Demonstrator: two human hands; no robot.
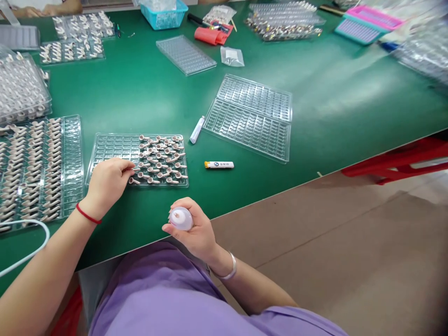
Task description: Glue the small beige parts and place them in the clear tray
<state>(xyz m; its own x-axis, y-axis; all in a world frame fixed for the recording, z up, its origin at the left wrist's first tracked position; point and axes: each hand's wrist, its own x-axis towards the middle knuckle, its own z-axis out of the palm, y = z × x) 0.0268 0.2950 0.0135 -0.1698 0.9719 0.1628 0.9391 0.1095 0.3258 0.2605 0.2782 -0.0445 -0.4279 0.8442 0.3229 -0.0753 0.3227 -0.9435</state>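
Note:
My left hand (110, 179), with a red cord on its wrist, is over a clear plastic tray (108, 147). Its thumb and forefinger pinch a small pale part, mostly hidden by the fingertips. Similar ring-headed parts with short stems (163, 158) fill the tray's right half in rows; its left half shows bare pockets. Wrapped around a small translucent squeeze bottle (182, 219) is my right hand (199, 233), held just off the table's front edge. The bottle's nozzle points up toward me.
A white lighter (219, 164) and a white tube (197, 130) lie right of the tray. Beyond are clear trays (250, 116). Filled trays (35, 172) stand at left, near a white cable (44, 242). Baskets (164, 16) and another person's hands (49, 9) are at the back.

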